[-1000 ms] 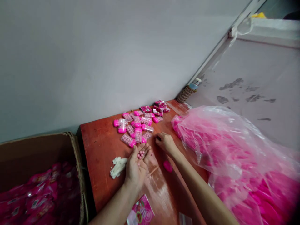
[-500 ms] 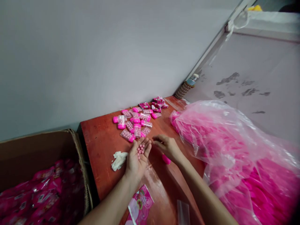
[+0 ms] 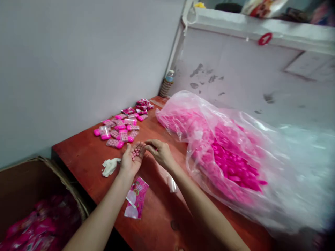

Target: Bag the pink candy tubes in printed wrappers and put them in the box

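My left hand (image 3: 133,158) is cupped palm up, cradling a small pile of round pink candies (image 3: 135,153). Close beside its fingertips, my right hand (image 3: 159,151) has its fingers curled together; a speck of pink shows between them, too small to name. Just beyond the left hand lies a cluster of small clear candy containers with pink caps (image 3: 123,136), filled with pink balls. An opened pink printed packet (image 3: 138,198) lies flat near my left forearm. A clear, seemingly bare container (image 3: 171,184) rests beside my right forearm.
A large clear plastic bag (image 3: 180,104) of pink plastic pieces spreads over the right of the red table (image 3: 75,146). White crumpled material (image 3: 110,166) lies left. Pink sachets (image 3: 143,104) and a bottle (image 3: 167,83) stand behind. A cardboard box (image 3: 69,184) holds pink packets.
My view has swung to the right, showing more of the plastic bag and shelf. Both hands stay together, the left one still holding candies. The pink piece under my right wrist no longer shows.
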A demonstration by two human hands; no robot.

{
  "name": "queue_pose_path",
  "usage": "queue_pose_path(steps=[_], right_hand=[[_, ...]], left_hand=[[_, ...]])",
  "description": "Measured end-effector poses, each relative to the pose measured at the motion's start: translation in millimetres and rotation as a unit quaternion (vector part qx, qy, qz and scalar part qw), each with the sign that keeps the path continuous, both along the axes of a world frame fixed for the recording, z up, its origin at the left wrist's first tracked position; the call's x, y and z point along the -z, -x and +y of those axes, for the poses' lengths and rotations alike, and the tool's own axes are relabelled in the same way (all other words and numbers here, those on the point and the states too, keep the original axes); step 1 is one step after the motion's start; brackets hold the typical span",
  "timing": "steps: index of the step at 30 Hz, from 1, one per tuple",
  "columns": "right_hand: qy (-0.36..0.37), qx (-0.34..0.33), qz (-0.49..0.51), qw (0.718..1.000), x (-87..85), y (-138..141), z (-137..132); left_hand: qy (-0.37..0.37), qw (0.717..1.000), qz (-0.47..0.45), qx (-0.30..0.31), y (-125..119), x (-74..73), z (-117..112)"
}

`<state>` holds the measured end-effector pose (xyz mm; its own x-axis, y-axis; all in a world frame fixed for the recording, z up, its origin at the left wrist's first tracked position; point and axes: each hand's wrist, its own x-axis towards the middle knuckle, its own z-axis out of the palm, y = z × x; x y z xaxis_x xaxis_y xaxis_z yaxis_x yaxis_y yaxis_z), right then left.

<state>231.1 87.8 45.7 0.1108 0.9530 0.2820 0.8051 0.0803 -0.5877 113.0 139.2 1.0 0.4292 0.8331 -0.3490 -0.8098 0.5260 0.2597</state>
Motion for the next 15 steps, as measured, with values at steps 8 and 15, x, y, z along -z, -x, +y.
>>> queue_pose_path(steps=[8, 15], right_hand=[[-0.053, 0.144, 0.204, 0.967, 2.5, -17.4, -129.7], [0.008, 0.169, 0.154, 0.973, 60.0, -2.6, -205.6]], left_hand=[[0.060, 0.998, 0.023, 0.017, -1.0, -44.8, -45.5], [0.011, 0.959, 0.149, 0.243, -88.6, -90.3, -150.6]])
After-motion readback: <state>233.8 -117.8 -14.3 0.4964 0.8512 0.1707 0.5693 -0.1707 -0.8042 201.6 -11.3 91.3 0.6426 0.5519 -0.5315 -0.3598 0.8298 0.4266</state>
